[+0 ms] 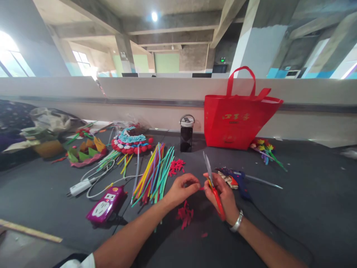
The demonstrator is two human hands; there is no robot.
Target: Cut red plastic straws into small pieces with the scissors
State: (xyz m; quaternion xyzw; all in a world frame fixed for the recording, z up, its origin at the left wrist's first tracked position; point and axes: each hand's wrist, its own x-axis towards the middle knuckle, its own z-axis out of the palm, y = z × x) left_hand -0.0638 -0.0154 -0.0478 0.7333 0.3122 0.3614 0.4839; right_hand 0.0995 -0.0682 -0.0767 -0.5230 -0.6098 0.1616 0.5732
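My left hand [181,191] is closed in a pinch, and a small red strip [201,188] shows between its fingertips and my right hand. In my right hand [227,199] rests a pair of scissors [218,203] with orange-red handles, its blades pointing up and away from me. The fingers of that hand are closed around the handles. Just below my hands lies a pile of short red pieces [185,215] on the dark table. A second pile of red pieces [176,167] sits beyond my left hand, beside a bundle of colourful pipe cleaners [153,173].
A blue glue gun [242,184] with a cord lies right of my hands. Behind stand a phone [186,139], a bottle [187,121] and a red bag [240,123]. On the left are a purple power strip [107,204], a white plug [80,187] and flower crafts [131,139].
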